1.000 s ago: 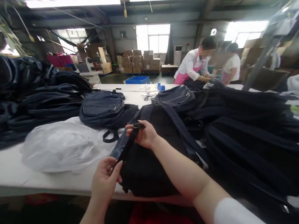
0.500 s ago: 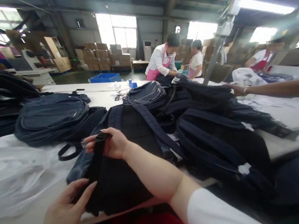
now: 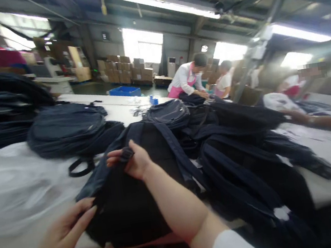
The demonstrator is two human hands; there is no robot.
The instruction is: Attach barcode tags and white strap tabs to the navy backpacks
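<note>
A navy and black backpack (image 3: 129, 212) lies on the table before me with its black back panel and shoulder straps facing up. At its lower left edge, my left hand (image 3: 72, 227) pinches black fabric between thumb and fingers; strap and bag blend into one dark area there. Above the panel, my right hand (image 3: 136, 161) grips a small black strap buckle (image 3: 126, 154), blurred by motion, with the thumb on the near side and fingers behind. A black loop (image 3: 81, 167) sticks out left of the bag.
More navy backpacks lie left (image 3: 66, 124), behind (image 3: 167, 113) and right (image 3: 247, 170). White plastic sheeting (image 3: 14, 192) covers the left tabletop. A co-worker's hand (image 3: 298, 116) holds dark fabric at right. A person in a pink apron (image 3: 185, 79) works beyond, near a blue bin (image 3: 125, 91).
My view has shifted, so the scene sits lower and further right. The right hand still holds the buckle, now turned; the strap stretched between my hands no longer shows clearly.
</note>
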